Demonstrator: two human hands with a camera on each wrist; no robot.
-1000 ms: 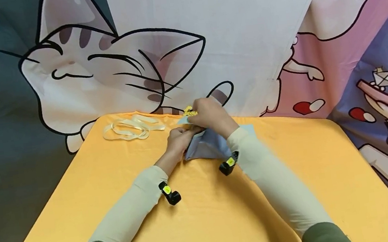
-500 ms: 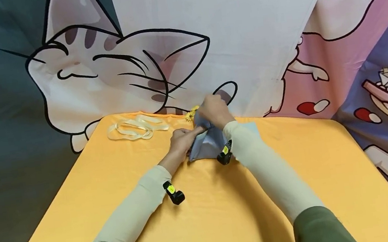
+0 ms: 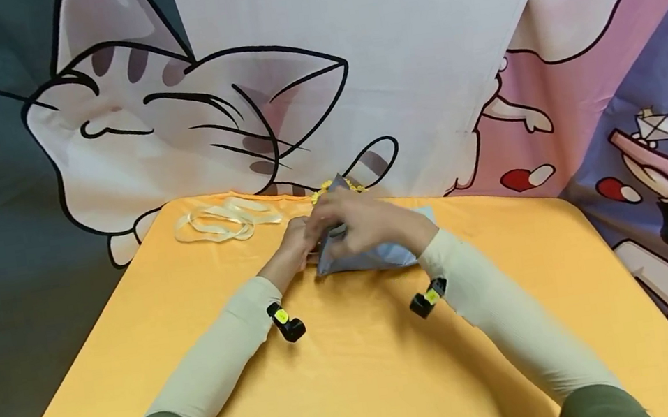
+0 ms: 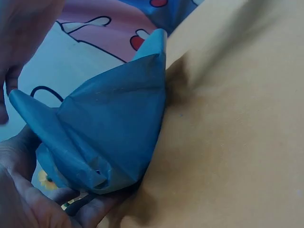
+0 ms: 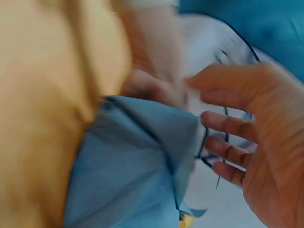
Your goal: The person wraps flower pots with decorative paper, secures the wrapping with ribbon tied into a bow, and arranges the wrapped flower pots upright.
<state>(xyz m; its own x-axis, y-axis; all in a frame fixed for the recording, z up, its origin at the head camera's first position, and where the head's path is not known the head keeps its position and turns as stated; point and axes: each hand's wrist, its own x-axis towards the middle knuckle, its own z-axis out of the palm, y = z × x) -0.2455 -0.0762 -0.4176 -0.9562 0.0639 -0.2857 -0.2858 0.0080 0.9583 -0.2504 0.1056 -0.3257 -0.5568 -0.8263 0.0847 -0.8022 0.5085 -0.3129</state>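
A sheet of blue wrapping paper is folded into a cone shape near the far edge of the table. Small yellow flowers show behind it, and one yellow flower peeks out beside the paper in the left wrist view. My left hand grips the gathered lower end of the paper, its fingers partly hidden beneath. Over the paper hovers my right hand, hiding part of it in the head view. In the right wrist view its loosely bent fingers stand apart, just off the paper's edge, with nothing between them.
A loosely coiled cream ribbon lies at the far left of the yellow-covered table. Behind the table hangs a backdrop printed with a cartoon cat.
My right hand lifted a side of the paper up and over, then let go and now hangs loose above it. The left hand stays at the paper's gathered end.
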